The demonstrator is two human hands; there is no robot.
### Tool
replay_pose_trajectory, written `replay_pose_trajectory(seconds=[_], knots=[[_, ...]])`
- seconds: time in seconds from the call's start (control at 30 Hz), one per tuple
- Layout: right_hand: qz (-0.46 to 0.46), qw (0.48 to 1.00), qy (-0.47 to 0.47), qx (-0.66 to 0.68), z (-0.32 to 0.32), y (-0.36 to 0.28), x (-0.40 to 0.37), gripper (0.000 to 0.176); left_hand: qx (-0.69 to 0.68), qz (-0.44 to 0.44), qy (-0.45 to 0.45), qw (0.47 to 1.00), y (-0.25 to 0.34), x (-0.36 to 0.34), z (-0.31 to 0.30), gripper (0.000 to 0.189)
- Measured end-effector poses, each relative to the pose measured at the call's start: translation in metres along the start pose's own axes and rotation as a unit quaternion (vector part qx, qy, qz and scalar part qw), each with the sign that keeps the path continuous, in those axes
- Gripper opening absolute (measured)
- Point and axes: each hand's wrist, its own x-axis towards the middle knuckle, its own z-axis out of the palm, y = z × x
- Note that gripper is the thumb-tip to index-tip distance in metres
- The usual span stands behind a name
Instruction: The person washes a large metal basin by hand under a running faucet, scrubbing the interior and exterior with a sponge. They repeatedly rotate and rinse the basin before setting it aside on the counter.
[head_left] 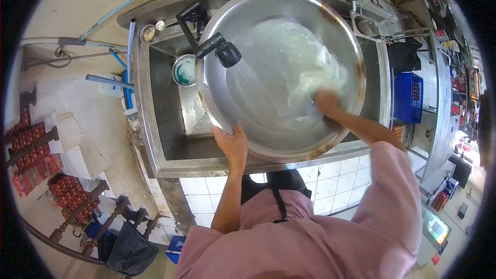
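A very large round steel basin (248, 15) rests across a steel sink (170, 144). My left hand (232, 143) grips the basin's near rim. My right hand (326, 102) is inside the basin, pressed on a soapy whitish sponge or cloth (323, 72) amid foam; the motion is blurred. A black spray faucet head (226, 53) pours water into the basin from the left.
A small teal-lined bowl (184, 70) sits in the sink beside the basin. A blue crate (408, 96) stands on a rack to the right. Wooden racks with red items (31, 147) stand on the tiled floor at left.
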Motion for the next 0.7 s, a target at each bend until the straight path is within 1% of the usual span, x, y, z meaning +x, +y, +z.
replay_pose_trajectory(seconds=[0.03, 0.07, 0.1, 0.13, 0.17, 0.2, 0.27, 0.3, 0.33, 0.4, 0.43, 0.47, 0.5, 0.6, 0.67, 0.7], knots=[[0.039, 0.997, -0.059, -0.028, -0.002, 0.011, 0.035, 0.028, 0.006, -0.013, -0.015, 1.000, 0.000, 0.000, -0.001, 0.057], [0.077, 0.989, -0.116, -0.054, -0.005, 0.019, 0.076, 0.032, 0.011, -0.025, -0.029, 0.999, 0.000, 0.002, -0.003, 0.060], [0.077, 0.982, 0.159, 0.064, -0.013, 0.009, 0.107, 0.038, 0.019, -0.040, -0.042, 0.998, -0.002, 0.001, -0.006, 0.064], [0.090, 0.946, 0.288, 0.116, -0.020, -0.006, 0.138, 0.043, 0.023, -0.035, -0.046, 0.998, -0.006, 0.003, -0.006, 0.065], [0.085, 0.891, 0.414, 0.163, -0.028, -0.021, 0.170, 0.050, 0.030, -0.033, -0.051, 0.998, -0.010, 0.001, -0.008, 0.065], [0.100, 0.895, 0.410, 0.147, -0.032, -0.036, 0.199, 0.058, 0.037, -0.028, -0.057, 0.997, -0.012, 0.002, -0.010, 0.066], [0.024, 0.837, 0.469, 0.280, -0.043, -0.084, 0.239, 0.059, 0.025, -0.006, -0.046, 0.999, -0.010, 0.000, -0.006, 0.065], [-0.006, 0.825, 0.490, 0.281, -0.053, -0.112, 0.253, 0.058, 0.019, 0.003, -0.043, 0.999, -0.009, -0.002, -0.005, 0.065], [-0.032, 0.815, 0.506, 0.280, -0.054, -0.139, 0.263, 0.057, -0.004, -0.013, -0.039, 0.999, -0.009, -0.005, -0.007, 0.064], [-0.107, 0.758, 0.565, 0.308, -0.044, -0.199, 0.289, 0.057, -0.062, -0.036, -0.026, 0.997, -0.009, -0.004, 0.000, 0.064], [-0.149, 0.757, 0.487, 0.408, -0.053, -0.228, 0.264, 0.057, -0.048, -0.045, -0.031, 0.997, -0.008, -0.004, -0.001, 0.064], [-0.173, 0.742, 0.407, 0.504, -0.064, -0.257, 0.238, 0.058, -0.035, -0.051, -0.034, 0.998, -0.008, -0.002, -0.003, 0.064], [-0.203, 0.742, 0.364, 0.525, -0.066, -0.282, 0.218, 0.058, -0.022, -0.055, -0.035, 0.998, -0.007, 0.000, -0.003, 0.064], [-0.335, 0.763, 0.349, 0.429, -0.059, -0.323, 0.172, 0.058, 0.021, -0.033, -0.046, 0.998, -0.009, 0.001, -0.008, 0.064], [-0.365, 0.762, 0.383, 0.374, -0.067, -0.323, 0.190, 0.058, 0.022, 0.011, -0.026, 0.999, -0.012, -0.002, -0.004, 0.062], [-0.365, 0.760, 0.408, 0.349, -0.077, -0.318, 0.205, 0.059, 0.024, 0.029, -0.018, 0.999, -0.014, -0.005, -0.004, 0.061]])
